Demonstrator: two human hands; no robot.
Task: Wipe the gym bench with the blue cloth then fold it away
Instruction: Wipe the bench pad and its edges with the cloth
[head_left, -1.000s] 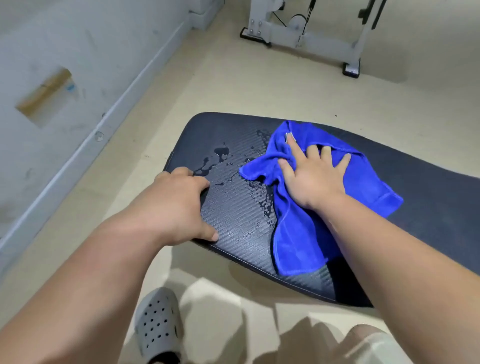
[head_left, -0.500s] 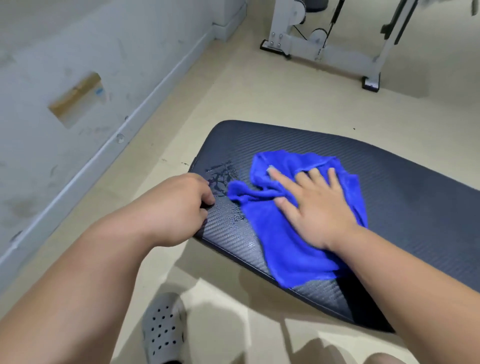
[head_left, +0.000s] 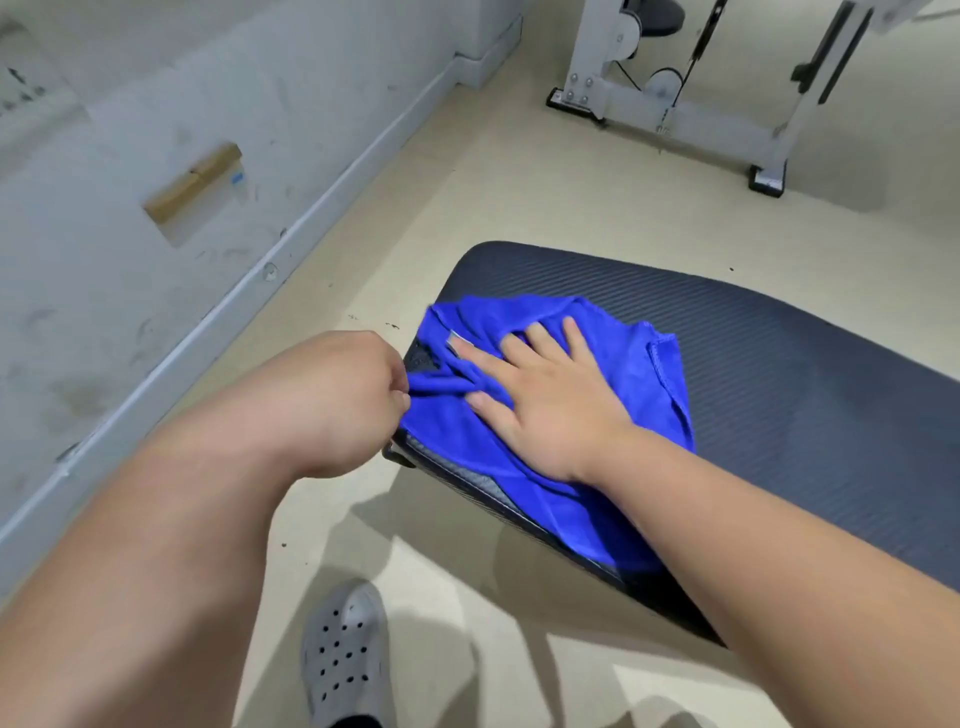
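Note:
The dark ribbed gym bench runs from the centre to the right. The blue cloth lies bunched over its near left end and hangs a little over the front edge. My right hand lies flat on the cloth, palm down, fingers spread. At the bench's left edge is my left hand, fingers curled, and a twisted fold of the cloth runs into its fingertips. No water shows on the bare pad.
A grey wall with a baseboard runs along the left. A white exercise machine frame stands on the beige floor behind the bench. My grey perforated clog is on the floor below the bench's front edge.
My right hand has swept the cloth leftwards over the wet patch to the bench's left end. My left hand has left the bench edge and closed on a fold of cloth.

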